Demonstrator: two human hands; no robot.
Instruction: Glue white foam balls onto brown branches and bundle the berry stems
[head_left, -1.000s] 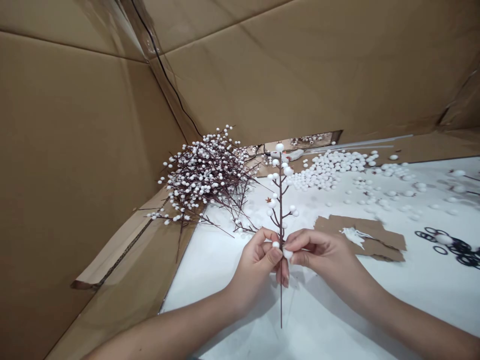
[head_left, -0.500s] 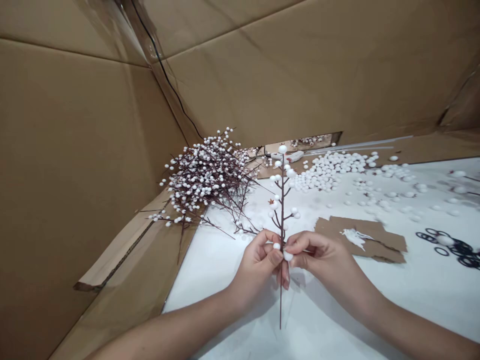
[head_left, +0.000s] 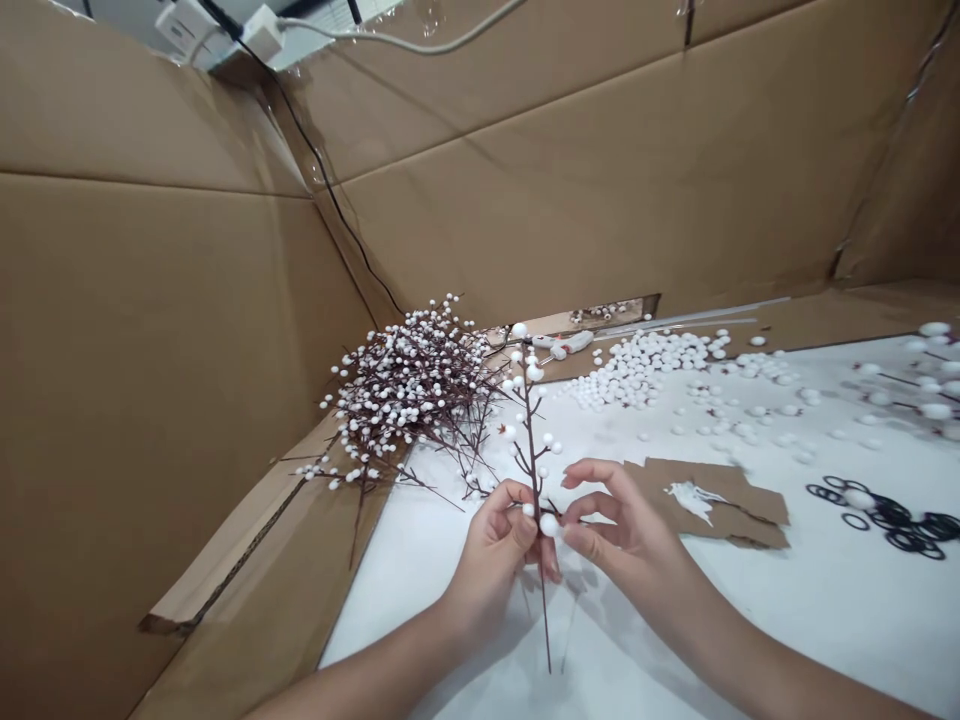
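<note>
An artificial berry branch (head_left: 531,440), brown-stemmed with white balls on its twigs, stands nearly upright above the white table. My left hand (head_left: 495,545) pinches its stem low down, with fingers behind it and the thumb in front. One large white ball (head_left: 549,525) sits at the right of the stem, just beside the grip. Close to that ball is my right hand (head_left: 619,525), its fingers apart and nothing visible held in them. Whether a fingertip still touches the ball or the twig beside it, I cannot tell.
A heap of berry branches (head_left: 405,390) lies back left. Behind are a glue gun (head_left: 566,345) and many loose white balls (head_left: 645,365). To the right are a cardboard piece (head_left: 742,490) with white glue and black rings (head_left: 892,515). Cardboard walls (head_left: 562,180) enclose the table.
My right hand has let go of the large white ball and opened, moving slightly right. My left hand keeps its hold on the branch. The view has tilted up and turned right.
</note>
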